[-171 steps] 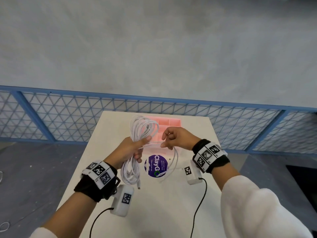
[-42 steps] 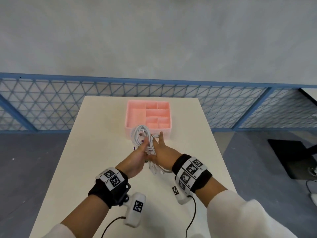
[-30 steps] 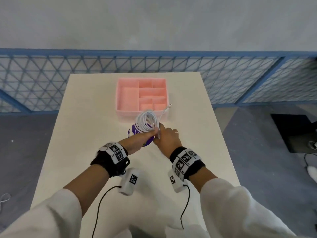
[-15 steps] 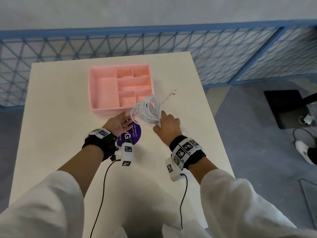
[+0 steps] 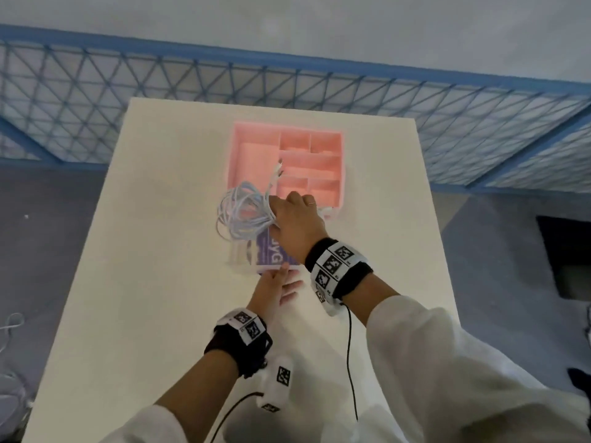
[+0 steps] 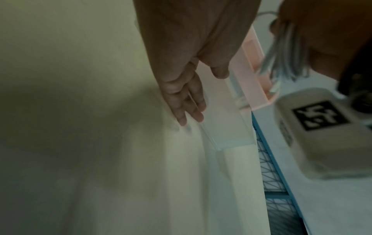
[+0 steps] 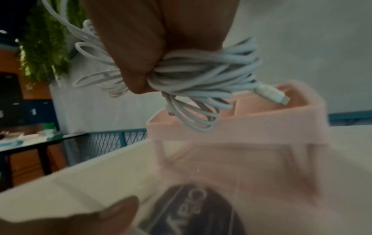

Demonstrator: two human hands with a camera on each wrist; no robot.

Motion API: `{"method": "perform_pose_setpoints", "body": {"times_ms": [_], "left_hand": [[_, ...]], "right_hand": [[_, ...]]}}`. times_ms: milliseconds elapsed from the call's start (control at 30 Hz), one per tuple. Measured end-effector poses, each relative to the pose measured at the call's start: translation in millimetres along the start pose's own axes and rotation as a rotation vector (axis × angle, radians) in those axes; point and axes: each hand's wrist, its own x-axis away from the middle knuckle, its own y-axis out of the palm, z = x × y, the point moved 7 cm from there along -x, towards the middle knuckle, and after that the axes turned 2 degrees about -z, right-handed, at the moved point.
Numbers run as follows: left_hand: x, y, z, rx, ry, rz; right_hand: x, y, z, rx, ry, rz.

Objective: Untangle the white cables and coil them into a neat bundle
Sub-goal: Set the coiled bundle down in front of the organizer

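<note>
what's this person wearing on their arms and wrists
Both arms are in loose white sleeves pushed back from the wrists. Each wrist carries a black band wrapped with white tags printed in black square codes, plus a rounded white camera pod bearing the same kind of code. A thin black cable trails from each pod. The right hand wears a thin ring.

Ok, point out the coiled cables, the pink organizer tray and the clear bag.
coiled cables [image 5: 243, 212], head view, middle of the loops.
pink organizer tray [image 5: 343, 167], head view, right wall.
clear bag [image 5: 271, 255], head view, purple label.
</note>
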Motion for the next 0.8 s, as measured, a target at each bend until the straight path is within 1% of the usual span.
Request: {"method": "perform_pose_setpoints", "body": {"times_ms": [67,133,200,300,400,467,533,567,600,633,667,700,733,767,800], "left_hand": [[5.1,-11.3,-6.8,-0.045,0.009,0.098],[9.6,-17.6,-3.5,-0.053,-0.003,0.149],[11.2,-20.4,4.7,-0.071,0.011,0.140],[14.1,-27.2,11.9,-0.124,0.013,0.134],[14.1,-29.3,11.1,-0.168,-0.021,0.075],[16.0,-30.8,11.5,-0.282,-0.083,0.077],[23.9,-32.4,20.1,-0.517,-0.116,0.099],[28.2,-34.6,29.1,-0.654,-0.082,0.128],[32.6,-39.0,41.3,-0.799,-0.003,0.185],[39.0,-44.0,56.4,-0.943,0.112,0.272],[47.3,-46.6,72.8,-1.052,0.256,0.357],[56.6,-44.5,88.1,-1.121,0.428,0.392],[62.6,-39.2,99.0,-1.196,0.610,0.362],[63.0,-32.0,103.5,-1.319,0.749,0.281],[57.9,-26.2,101.2,-1.473,0.805,0.165]], "right_hand": [[-10.2,19.8,-9.7,0.048,-0.040,-0.062],[-14.4,41.2,-11.0,0.076,-0.048,-0.126],[-13.0,61.2,-4.9,0.074,-0.007,-0.191],[-5.1,90.0,17.2,0.046,0.136,-0.271],[1.6,116.2,33.1,0.114,0.233,-0.397],[-1.7,121.5,35.7,0.157,0.250,-0.440],[-6.4,123.5,35.4,0.166,0.252,-0.470],[-8.0,124.7,36.2,0.160,0.255,-0.480],[-8.9,125.9,37.4,0.153,0.263,-0.481],[-8.9,127.1,38.3,0.152,0.264,-0.478],[-8.1,126.8,38.3,0.159,0.259,-0.476],[-7.6,127.5,38.4,0.170,0.244,-0.471],[-6.9,127.5,38.4,0.182,0.230,-0.477],[-6.9,127.4,38.2,0.191,0.214,-0.482],[-6.5,126.4,37.6,0.199,0.202,-0.486]]}}
